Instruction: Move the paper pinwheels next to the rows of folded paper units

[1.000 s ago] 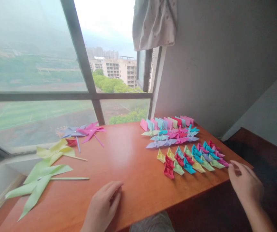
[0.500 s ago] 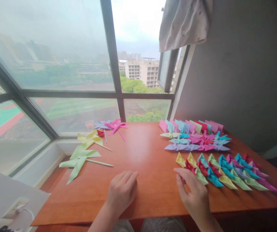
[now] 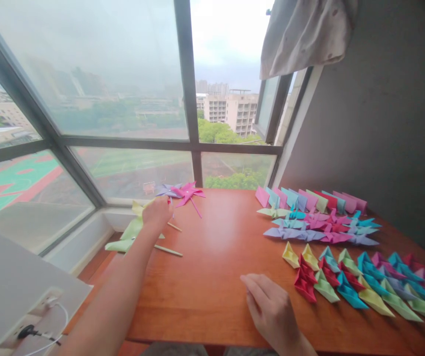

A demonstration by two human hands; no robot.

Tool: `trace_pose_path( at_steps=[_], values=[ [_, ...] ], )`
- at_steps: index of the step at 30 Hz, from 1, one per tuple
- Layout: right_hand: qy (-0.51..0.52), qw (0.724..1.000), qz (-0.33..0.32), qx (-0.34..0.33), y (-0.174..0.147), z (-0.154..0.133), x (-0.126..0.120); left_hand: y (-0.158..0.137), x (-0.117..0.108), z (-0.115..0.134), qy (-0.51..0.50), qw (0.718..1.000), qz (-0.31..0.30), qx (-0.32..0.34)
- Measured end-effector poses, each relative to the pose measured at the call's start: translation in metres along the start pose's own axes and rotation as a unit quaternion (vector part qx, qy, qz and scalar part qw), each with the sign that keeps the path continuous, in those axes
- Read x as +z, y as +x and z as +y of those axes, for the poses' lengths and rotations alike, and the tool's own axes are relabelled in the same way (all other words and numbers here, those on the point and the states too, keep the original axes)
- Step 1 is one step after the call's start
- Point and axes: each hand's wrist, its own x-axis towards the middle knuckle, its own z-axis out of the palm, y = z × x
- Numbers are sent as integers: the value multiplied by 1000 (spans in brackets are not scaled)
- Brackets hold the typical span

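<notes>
The left hand (image 3: 156,211) has left the near edge of the table (image 3: 216,257), where it lay flat half a second ago, and now stretches to the far left corner, fingers curled over the yellow pinwheel (image 3: 138,207) and touching it; whether they actually pinch it I cannot tell, since the hand hides the paper beneath. That pinwheel lies at the table's window-side edge, its stick (image 3: 174,227) poking out to the right of the hand. Just nearer sits the green pinwheel (image 3: 125,237) with its own stick (image 3: 167,250), and beyond the hand lie a purple pinwheel (image 3: 168,190) and a pink pinwheel (image 3: 188,193) — four pinwheels in all, plus a scrap of red by the fingertips, too hidden to name.

The right hand (image 3: 272,311) has slid left along the near edge, away from the folded pieces it hovered over before; it rests palm-down on the wood, fingers loose and holding nothing.

To its right runs a double row of small folded triangles (image 3: 346,284) in yellow, red, green, blue, pink and purple — about twenty, though the far end blurs. Behind them lie flat star-like folds (image 3: 319,227), roughly ten, overlapping too much for a sure count. Furthest back stands a row of folded cards (image 3: 309,199), about ten, leaning against each other near the grey wall (image 3: 383,123).

At the lower left a white socket box (image 3: 38,316) with a plugged cable has come further into view.
</notes>
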Motion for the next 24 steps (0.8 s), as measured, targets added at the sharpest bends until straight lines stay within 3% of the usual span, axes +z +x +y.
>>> trace_pose_path(
  at_steps=[4,13,20,24],
  values=[
    [5,1000,1,9,4,1,2,14,9,-6,8,1000,-25,-3],
    [33,999,-16,30,1,4,2,16,15,-5,-5,1000,-26,7],
    [20,999,-21,30,-1,6,4,5,0,4,-58,998,25,19],
    [26,999,-20,39,-2,6,5,-13,-12,18,-124,989,53,69]
  ],
)
